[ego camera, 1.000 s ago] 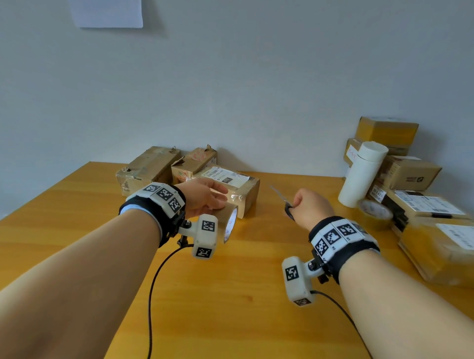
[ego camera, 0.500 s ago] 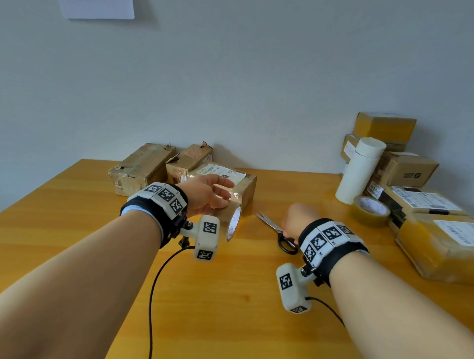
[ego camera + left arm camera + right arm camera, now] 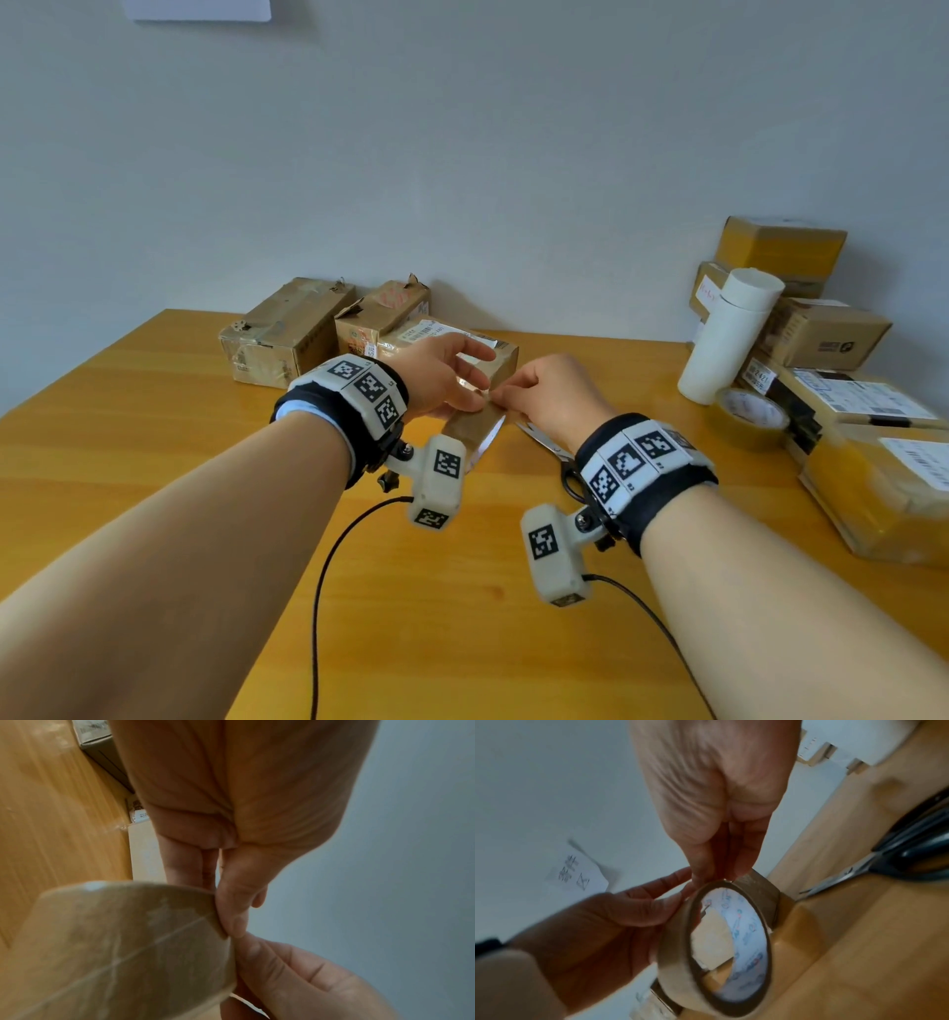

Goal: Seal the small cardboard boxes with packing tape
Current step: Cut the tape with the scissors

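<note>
A brown packing tape roll [image 3: 475, 429] is held just above the wooden table [image 3: 154, 437], gripped by my left hand [image 3: 475, 380], thumb on its outer face [image 3: 115, 953]. My right hand [image 3: 495, 398] pinches the roll's top rim [image 3: 718, 943] with thumb and fingertips, right beside the left thumb [image 3: 239, 902]. Behind the hands lies a small cardboard box [image 3: 506, 354] with a white label. Two more worn boxes, one [image 3: 285, 334] and another [image 3: 380, 318], stand to its left by the wall.
Black-handled scissors [image 3: 544, 442] lie on the table under my right wrist, also in the right wrist view [image 3: 898, 862]. At the right stand a white cylinder [image 3: 729, 334], a second tape roll [image 3: 750, 416] and stacked taped boxes [image 3: 821, 334]. Wrist-camera cables trail toward me.
My right hand laid the scissors on the table, let go, and moved left to pinch the roll. The left hand kept hold of the roll.
</note>
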A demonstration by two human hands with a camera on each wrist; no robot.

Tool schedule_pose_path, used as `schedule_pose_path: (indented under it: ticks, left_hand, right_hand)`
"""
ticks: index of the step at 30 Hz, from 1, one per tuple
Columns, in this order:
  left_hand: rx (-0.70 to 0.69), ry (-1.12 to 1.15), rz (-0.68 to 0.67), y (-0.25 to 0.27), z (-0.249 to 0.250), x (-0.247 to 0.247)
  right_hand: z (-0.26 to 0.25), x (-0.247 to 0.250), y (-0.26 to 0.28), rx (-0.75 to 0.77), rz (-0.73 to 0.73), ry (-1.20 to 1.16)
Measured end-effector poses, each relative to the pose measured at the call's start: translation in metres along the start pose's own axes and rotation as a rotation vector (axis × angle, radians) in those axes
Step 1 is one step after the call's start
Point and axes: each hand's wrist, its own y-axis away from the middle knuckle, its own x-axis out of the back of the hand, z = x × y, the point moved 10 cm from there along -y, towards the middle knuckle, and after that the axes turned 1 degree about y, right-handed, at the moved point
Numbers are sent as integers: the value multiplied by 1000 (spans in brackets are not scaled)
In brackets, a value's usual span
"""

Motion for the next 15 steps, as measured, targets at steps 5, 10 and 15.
schedule_pose_path:
  ticks: [5, 10, 15]
  left_hand:
    - [33, 5, 23, 0, -6, -5]
    - [31, -198, -15, 0, -2, -14]
    - [-13, -335, 119, -2, 14, -3]
  right_hand:
    - [-12, -1, 6, 65, -2, 220]
    - [-19, 1, 5, 88, -22, 258]
    - [-1, 3, -1, -65, -48, -155]
